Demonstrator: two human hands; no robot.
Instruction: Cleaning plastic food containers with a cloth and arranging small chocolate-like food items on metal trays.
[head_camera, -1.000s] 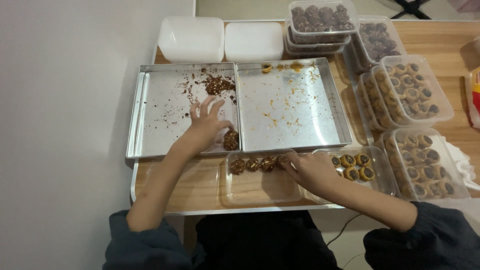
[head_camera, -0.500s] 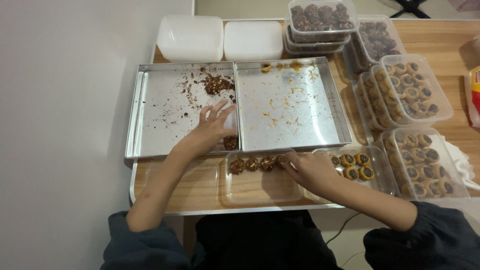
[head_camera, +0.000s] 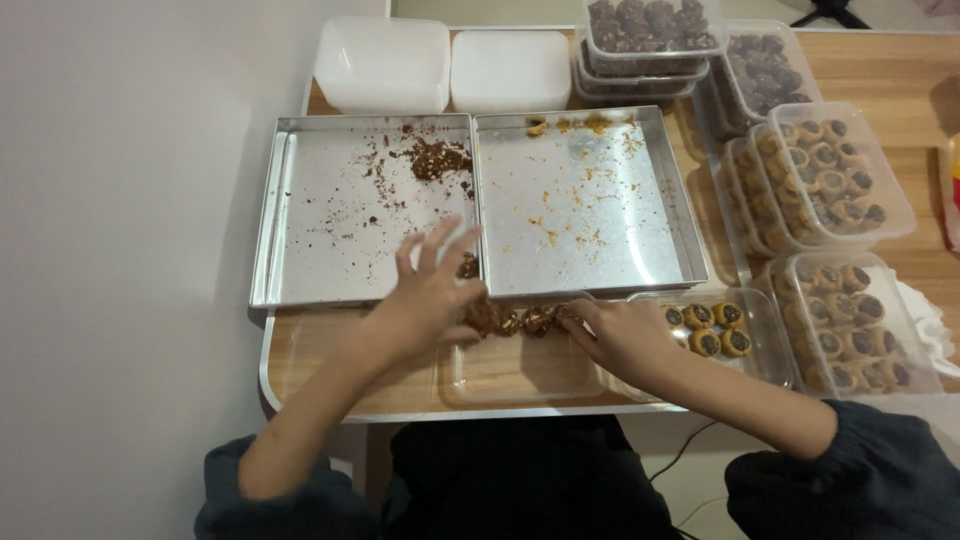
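Two white lidded tubs (head_camera: 445, 65) beyond trays (head_camera: 330, 210)

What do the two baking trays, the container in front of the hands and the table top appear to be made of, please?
The two baking trays look like bare metal, probably aluminium or steel: silver-grey with a dull sheen and folded rims. The container in front of the hands seems to be thin clear plastic, since the table shows through it. The table top looks like light wood or a wood-look laminate; I cannot tell which.

You see two silvery metal baking trays (head_camera: 600, 250) speckled with brown and golden crumbs, golden-brown round cookies with dark chocolate centres (head_camera: 520, 320), clear plastic boxes (head_camera: 520, 375), and a light wooden worktop (head_camera: 320, 360).
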